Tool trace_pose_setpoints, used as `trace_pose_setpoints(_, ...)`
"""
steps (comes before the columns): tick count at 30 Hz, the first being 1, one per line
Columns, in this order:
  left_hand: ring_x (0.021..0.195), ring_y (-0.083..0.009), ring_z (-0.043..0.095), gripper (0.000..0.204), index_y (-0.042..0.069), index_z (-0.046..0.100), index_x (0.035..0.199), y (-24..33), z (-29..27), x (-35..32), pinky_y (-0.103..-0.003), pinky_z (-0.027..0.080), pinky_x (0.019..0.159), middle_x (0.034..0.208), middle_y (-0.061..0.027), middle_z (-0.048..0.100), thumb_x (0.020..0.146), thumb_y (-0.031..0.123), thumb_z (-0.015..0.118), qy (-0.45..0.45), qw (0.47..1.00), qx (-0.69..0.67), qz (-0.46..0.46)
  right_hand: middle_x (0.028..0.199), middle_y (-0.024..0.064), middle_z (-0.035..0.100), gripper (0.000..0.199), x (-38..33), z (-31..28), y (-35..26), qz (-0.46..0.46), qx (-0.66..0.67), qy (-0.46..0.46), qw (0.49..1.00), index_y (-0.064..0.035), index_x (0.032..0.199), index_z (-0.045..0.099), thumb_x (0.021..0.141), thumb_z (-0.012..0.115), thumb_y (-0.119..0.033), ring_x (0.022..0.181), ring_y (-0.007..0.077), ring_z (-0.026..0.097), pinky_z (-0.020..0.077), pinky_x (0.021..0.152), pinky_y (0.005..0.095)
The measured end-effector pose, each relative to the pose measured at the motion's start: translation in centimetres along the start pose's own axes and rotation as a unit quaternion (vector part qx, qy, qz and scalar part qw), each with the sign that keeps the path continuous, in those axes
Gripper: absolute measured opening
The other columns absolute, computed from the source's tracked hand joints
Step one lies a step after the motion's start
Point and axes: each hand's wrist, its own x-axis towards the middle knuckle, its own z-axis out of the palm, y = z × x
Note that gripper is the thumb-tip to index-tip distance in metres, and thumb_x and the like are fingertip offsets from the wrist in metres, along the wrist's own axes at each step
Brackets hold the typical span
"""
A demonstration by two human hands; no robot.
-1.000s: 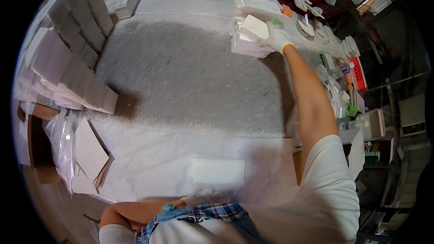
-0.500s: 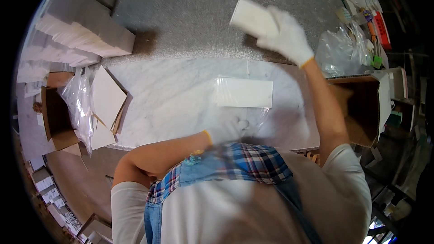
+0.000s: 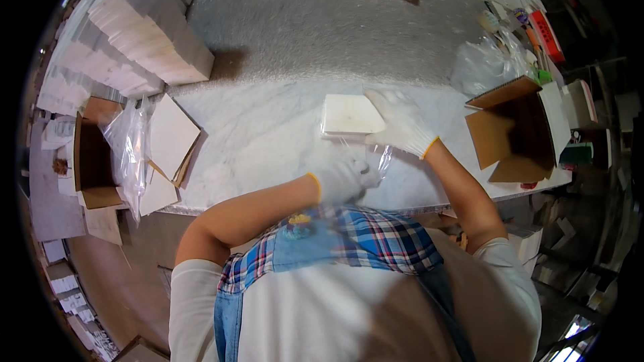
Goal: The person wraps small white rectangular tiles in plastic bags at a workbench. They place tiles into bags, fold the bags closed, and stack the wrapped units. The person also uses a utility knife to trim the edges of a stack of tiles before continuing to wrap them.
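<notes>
- Head view: I see the white box (image 3: 350, 115) flat on the table (image 3: 268, 127), long axis left-right.
- My right hand (image 3: 401, 124) grips its right end, nearer.
- My left hand (image 3: 342, 177) pinches the clear bag (image 3: 376, 157) just below it.

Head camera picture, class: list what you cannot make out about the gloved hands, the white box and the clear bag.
- Left hand, head view: motion blur hides how its fingers grip the clear bag.
- White box: the right hand covers its right edge; whether it is already inside the bag cannot be told.
- Open cardboard box: its inside is in shadow.
- Small items at the table's far right: too small and bent by the fisheye rim.
</notes>
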Motion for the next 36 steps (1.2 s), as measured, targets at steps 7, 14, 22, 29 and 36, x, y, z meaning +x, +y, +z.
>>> trace_pose_setpoints(7, 0.106, -0.0373, 0.065, 0.050, 0.025, 0.056, 0.143, 1.7, -1.6, -1.1, -0.048, 0.052, 0.093, 0.125, -0.0120, 0.063, 0.094, 0.017, 0.056, 0.028, 0.999, -0.031, -0.031, 0.150, 0.0215, 0.050, 0.098, -2.9, -1.8, -1.9, -0.055, 0.071, 0.008, 0.996, -0.0067, 0.154, 0.043, 0.072, 0.084, -0.043, 0.141, 0.0406, 0.044, 0.0389, 0.118, 0.0460)
trace_pose_setpoints(14, 0.107, -0.0355, 0.065, 0.051, 0.021, 0.052, 0.147, 2.6, -2.3, -2.7, -0.046, 0.052, 0.091, 0.120, -0.0147, 0.065, 0.096, 0.024, 0.058, 0.069, 0.997, -0.030, 0.016, 0.120, 0.0192, 0.070, 0.066, -9.9, 2.1, -2.5, -0.122, 0.063, -0.023, 0.990, -0.0110, 0.140, 0.060, 0.080, 0.075, -0.033, 0.107, 0.0373, 0.066, 0.0530, 0.096, 0.0434)
trace_pose_setpoints(22, 0.106, -0.0356, 0.067, 0.031, 0.006, 0.069, 0.119, 3.8, -11.5, -6.8, -0.046, 0.055, 0.092, 0.116, -0.0193, 0.070, 0.095, 0.025, 0.064, 0.116, 0.982, -0.118, 0.089, 0.096, 0.0092, 0.074, 0.021, -12.0, -2.9, -3.2, 0.080, 0.465, -0.078, 0.879, -0.0043, 0.106, 0.077, 0.091, 0.071, -0.017, 0.093, 0.0210, 0.069, 0.0538, 0.082, 0.0345)
trace_pose_setpoints(29, 0.111, -0.0288, 0.069, 0.017, 0.000, 0.075, 0.088, -0.1, -18.5, -7.5, -0.038, 0.055, 0.095, 0.125, -0.0205, 0.072, 0.086, 0.016, 0.076, 0.310, 0.918, -0.247, -0.016, 0.099, 0.0085, 0.073, 0.018, -7.2, -10.3, -3.2, -0.055, 0.212, 0.124, 0.968, -0.0056, 0.104, 0.075, 0.094, 0.069, -0.019, 0.090, 0.0186, 0.065, 0.0522, 0.082, 0.0317)
trace_pose_setpoints(36, 0.102, -0.0259, 0.071, 0.030, -0.002, 0.075, 0.109, -6.6, -20.5, -2.8, -0.037, 0.054, 0.091, 0.111, -0.0174, 0.075, 0.095, 0.025, 0.070, 0.375, 0.911, -0.088, -0.147, 0.102, 0.0108, 0.074, 0.030, 2.5, -8.7, 1.6, 0.030, 0.217, 0.182, 0.959, -0.0048, 0.110, 0.074, 0.095, 0.066, -0.030, 0.093, 0.0236, 0.069, 0.0537, 0.086, 0.0338)
